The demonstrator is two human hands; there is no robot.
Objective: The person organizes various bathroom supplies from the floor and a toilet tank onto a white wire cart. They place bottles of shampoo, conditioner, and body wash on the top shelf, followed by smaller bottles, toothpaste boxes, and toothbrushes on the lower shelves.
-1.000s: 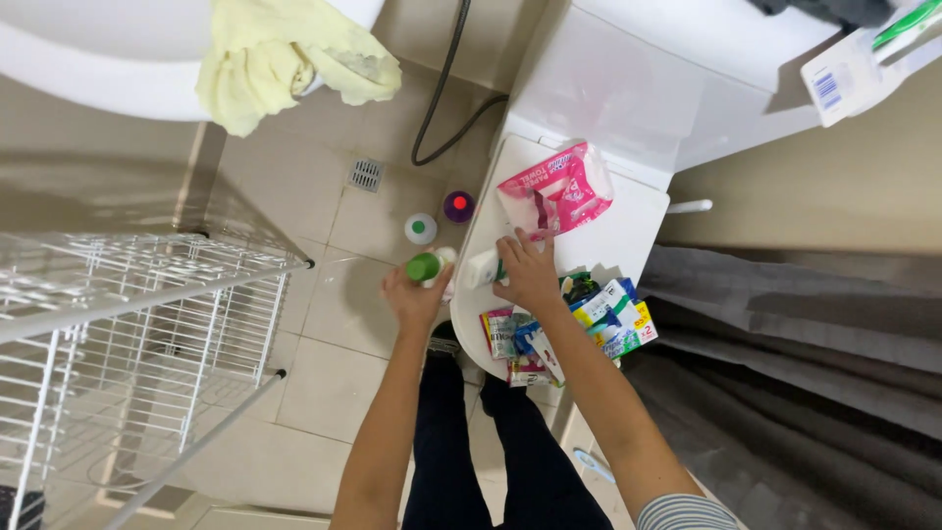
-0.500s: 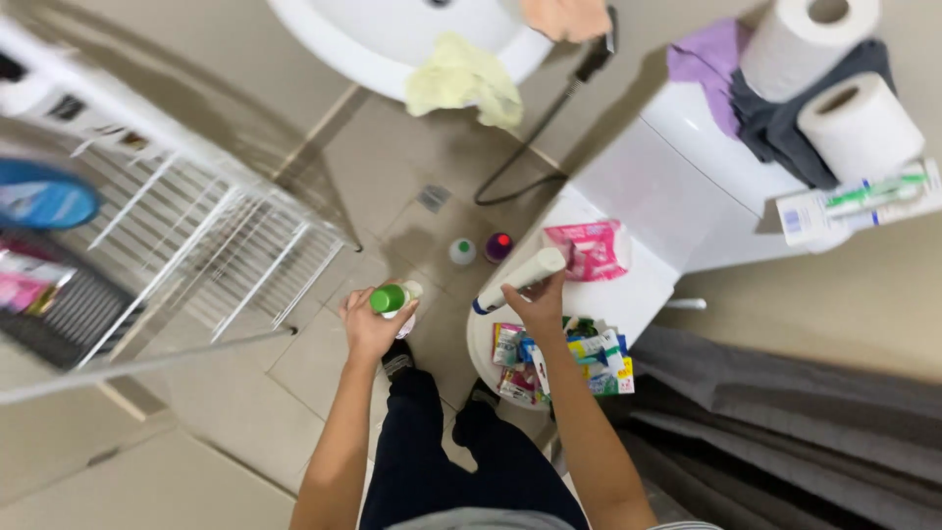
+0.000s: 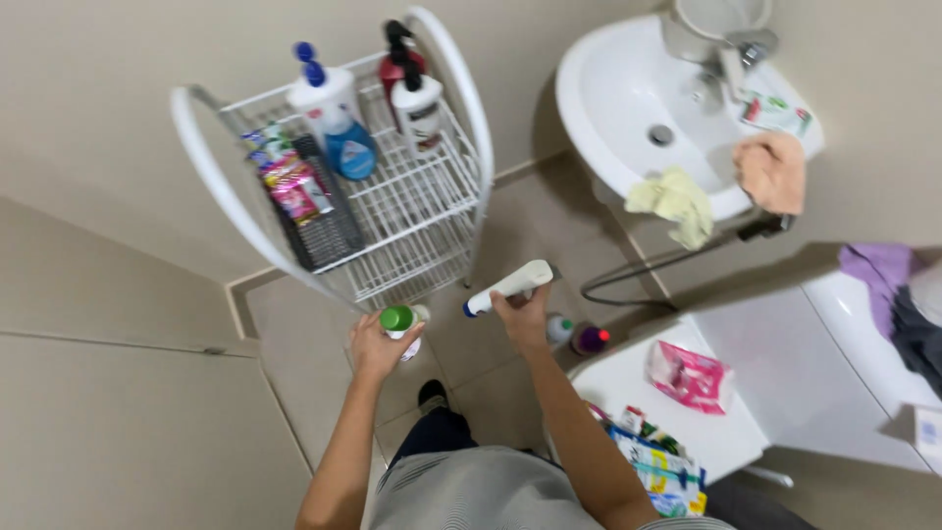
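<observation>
Left hand (image 3: 375,345) is wrapped tight around a small bottle with a green cap (image 3: 399,321), fingers clamped on its body, cap pointing up. Right hand (image 3: 522,312) is closed on a white tube with a blue cap (image 3: 508,286), held nearly level, the blue end pointing toward the left hand. Both are up in the air, just in front of the white wire rack (image 3: 412,196), neither one touching it. On the rack's top shelf stand a white and blue pump bottle (image 3: 334,118), a white pump bottle (image 3: 420,106) with a dark red one behind it, and a dark basket (image 3: 324,221) with bright sachets in it. So some things are shelved, and the two in hand are not there yet. Down on the floor, just beside the right hand, two more small bottles (image 3: 574,336) wait. On the closed toilet lid (image 3: 677,412) lie a pink packet (image 3: 689,375) and a heap of colourful packets (image 3: 657,466), also unshelved. Beyond, the sink (image 3: 628,108) carries a yellow cloth (image 3: 675,201) and an orange one over its rim.
</observation>
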